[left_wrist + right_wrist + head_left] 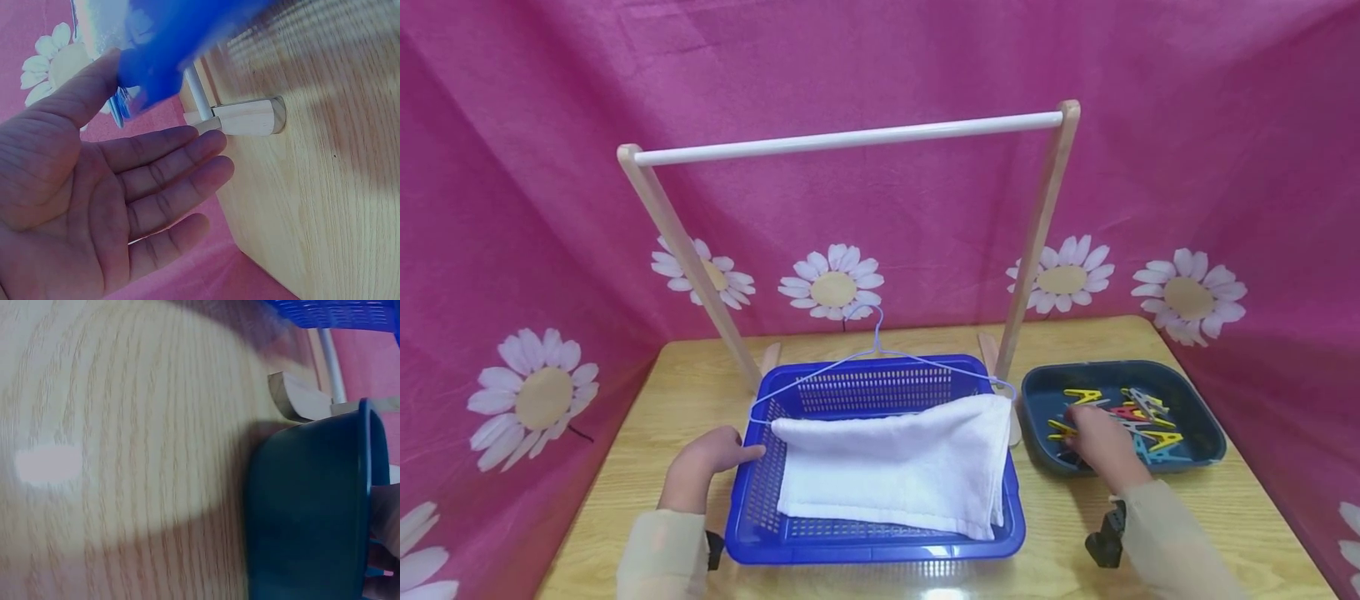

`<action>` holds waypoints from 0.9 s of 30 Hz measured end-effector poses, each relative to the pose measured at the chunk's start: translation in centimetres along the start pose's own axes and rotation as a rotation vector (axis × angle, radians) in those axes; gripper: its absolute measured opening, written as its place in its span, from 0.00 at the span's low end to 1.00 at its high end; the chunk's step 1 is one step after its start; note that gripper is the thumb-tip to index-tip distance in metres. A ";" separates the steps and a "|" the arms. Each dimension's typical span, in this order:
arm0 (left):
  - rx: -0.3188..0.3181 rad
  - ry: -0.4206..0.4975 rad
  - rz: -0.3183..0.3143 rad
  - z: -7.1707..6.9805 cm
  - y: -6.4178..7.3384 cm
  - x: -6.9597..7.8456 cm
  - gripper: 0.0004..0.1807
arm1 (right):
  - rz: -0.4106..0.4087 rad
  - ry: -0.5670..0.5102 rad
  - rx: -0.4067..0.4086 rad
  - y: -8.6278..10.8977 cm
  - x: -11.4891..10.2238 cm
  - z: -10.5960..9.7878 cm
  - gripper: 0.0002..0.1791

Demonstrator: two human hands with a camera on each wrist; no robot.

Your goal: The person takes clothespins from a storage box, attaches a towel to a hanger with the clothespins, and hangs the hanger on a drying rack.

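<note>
A white cloth (895, 467) hangs folded over a light-blue wire hanger (820, 369), which lies across a blue plastic basket (872, 553). My left hand (715, 458) is at the basket's left side, its thumb at the rim and its fingers extended, palm showing in the left wrist view. My right hand (1101, 442) reaches into a dark green tub (1037, 433) of clothespins (1165, 440), yellow, red, grey and teal. Its fingertips are beside a yellow clothespin (1060, 429). In the right wrist view the tub wall (306, 512) hides most of that hand; I cannot tell whether it pinches a clothespin.
Behind the basket stands a rack with wooden posts (681, 242) and a white crossbar (850, 138). A rack foot (250, 117) rests on the wooden table (647, 433). Pink flowered cloth (880, 58) encloses the table's back and sides.
</note>
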State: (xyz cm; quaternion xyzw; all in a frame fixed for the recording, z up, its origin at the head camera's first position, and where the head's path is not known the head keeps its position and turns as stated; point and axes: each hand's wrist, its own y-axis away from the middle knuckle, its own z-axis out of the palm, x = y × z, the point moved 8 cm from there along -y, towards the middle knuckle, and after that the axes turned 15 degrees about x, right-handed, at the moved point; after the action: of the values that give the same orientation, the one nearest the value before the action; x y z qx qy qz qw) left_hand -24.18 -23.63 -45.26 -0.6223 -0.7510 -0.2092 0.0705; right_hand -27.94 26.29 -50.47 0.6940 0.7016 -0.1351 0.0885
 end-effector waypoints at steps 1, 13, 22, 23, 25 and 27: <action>-0.001 0.003 -0.001 0.0 0.0 0.0 0.30 | -0.006 0.006 -0.004 -0.1 0.0 0.2 0.20; -0.007 -0.007 0.022 0.1 -0.2 -0.1 0.31 | -0.095 0.108 -0.030 -0.8 -0.2 1.6 0.14; -0.009 -0.022 0.021 0.0 -0.2 -0.1 0.31 | -0.143 0.162 -0.022 -1.2 -0.6 2.2 0.09; -0.009 -0.024 0.020 0.0 -0.2 -0.1 0.31 | -0.143 0.169 -0.026 -1.2 -0.6 2.3 0.09; -0.009 -0.026 0.015 0.0 -0.2 -0.1 0.31 | -0.140 0.184 -0.034 -1.3 -0.4 2.4 0.09; -0.012 -0.021 0.007 0.1 -0.3 -0.2 0.32 | -0.136 0.205 -0.040 -1.4 -0.2 2.5 0.10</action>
State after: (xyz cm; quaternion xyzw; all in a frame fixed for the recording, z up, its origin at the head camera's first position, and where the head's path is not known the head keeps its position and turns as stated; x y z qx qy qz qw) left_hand -24.41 -23.76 -45.52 -0.6276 -0.7482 -0.2069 0.0594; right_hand -29.49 25.32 -52.72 0.6533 0.7548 -0.0550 0.0209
